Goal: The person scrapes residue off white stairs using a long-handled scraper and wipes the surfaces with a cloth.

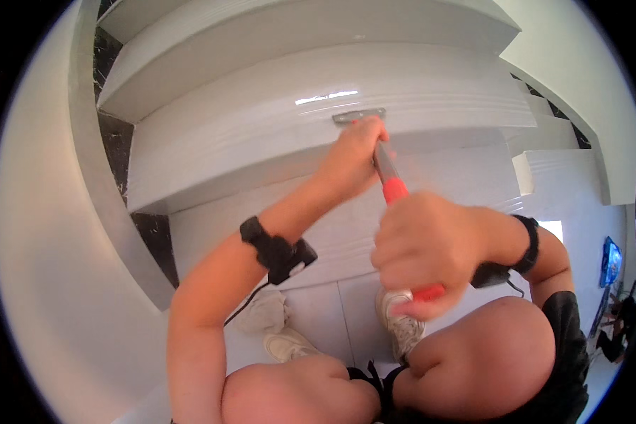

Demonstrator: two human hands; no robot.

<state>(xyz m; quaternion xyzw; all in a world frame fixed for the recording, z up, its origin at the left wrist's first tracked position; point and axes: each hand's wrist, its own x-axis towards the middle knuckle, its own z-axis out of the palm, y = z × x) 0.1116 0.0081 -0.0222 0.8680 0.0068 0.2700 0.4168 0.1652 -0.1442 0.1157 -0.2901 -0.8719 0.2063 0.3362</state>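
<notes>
A metal scraper (386, 164) with a red grip slants across the middle of the view. Its flat blade (344, 117) lies against the glossy light stair tread (233, 151). Close behind the blade, my left hand (354, 151) is wrapped around the upper end of the tool. My right hand (426, 244) grips the red handle lower down, and the handle's red end shows below my fist. The right hand looks slightly blurred. Part of the blade's neck is hidden by my left fingers.
More steps (318, 26) rise ahead. Dark marbled skirting (114, 161) and a white wall (42, 212) bound the left. A crumpled pale cloth (259, 312) lies on the floor tiles beside my left shoe (289, 345). A lit screen (611, 262) shows far right.
</notes>
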